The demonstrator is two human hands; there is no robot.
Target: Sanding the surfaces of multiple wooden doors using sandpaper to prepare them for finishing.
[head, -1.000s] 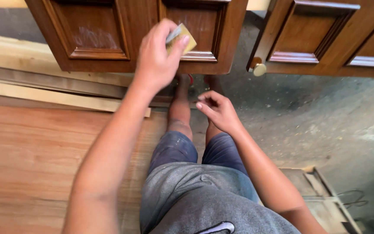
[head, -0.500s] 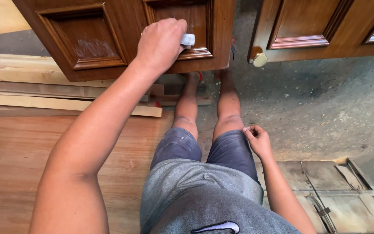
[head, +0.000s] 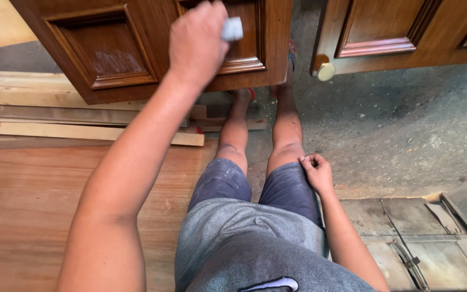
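Gripping a small pale block in the left hand, fingers clamped shut around it so that only one end showed past the knuckles, pressed it against the brown panelled door, low on that door's right-hand panel, just above the bottom rail. Kept to the same panel as a second before, shifted only slightly toward the door's right edge; judged from that, still working the one patch rather than moving on across the door. Showed a dull, scuffed area on the door's left-hand panel, well apart from the block.

Dropped the right hand meanwhile: raised and pinched in the air below the door a second ago, lowered half a second ago, then rested on the right thigh of the dark shorts, fingers curled loosely together with nothing visible inside. Left the rubbing, by that reading, to the left grip alone, with the right one out of the work and no longer steadying or feeding anything.

Sat with both bare legs stretched toward the door, feet tucked under its lower edge. Lay beside the door's left corner: a stack of pale planks, and nearer, a wide reddish board. Stood to the door's right: a second door with a round knob, over grey concrete floor.
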